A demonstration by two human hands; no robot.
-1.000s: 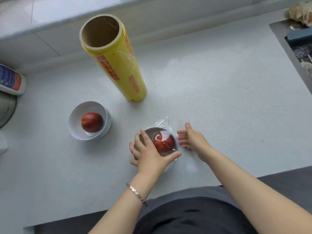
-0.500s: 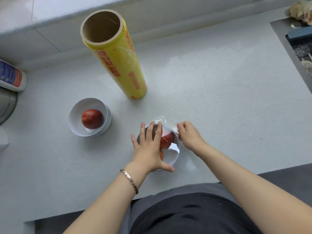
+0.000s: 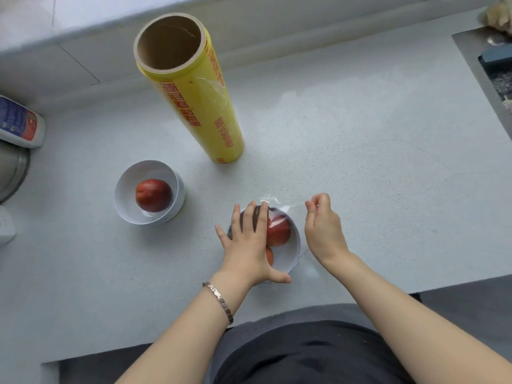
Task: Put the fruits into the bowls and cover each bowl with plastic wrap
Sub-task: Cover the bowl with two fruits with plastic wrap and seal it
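Your left hand (image 3: 246,245) lies flat, fingers straight, on the plastic wrap (image 3: 279,202) over the near bowl (image 3: 294,256), fruit (image 3: 278,231) inside. Your right hand (image 3: 324,231) pinches the wrap's far edge. Pull too hard and it may tear or drag the bowl across the surface (image 3: 360,162).

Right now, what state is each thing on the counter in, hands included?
Roll: upright, film end loose.
Far bowl: one fruit inside, uncovered.
Near bowl: fruits inside, wrap over it.
Wrap: far edge lifted off the bowl.
Left hand: flat, pressing wrap onto near bowl.
Right hand: pinches wrap edge.
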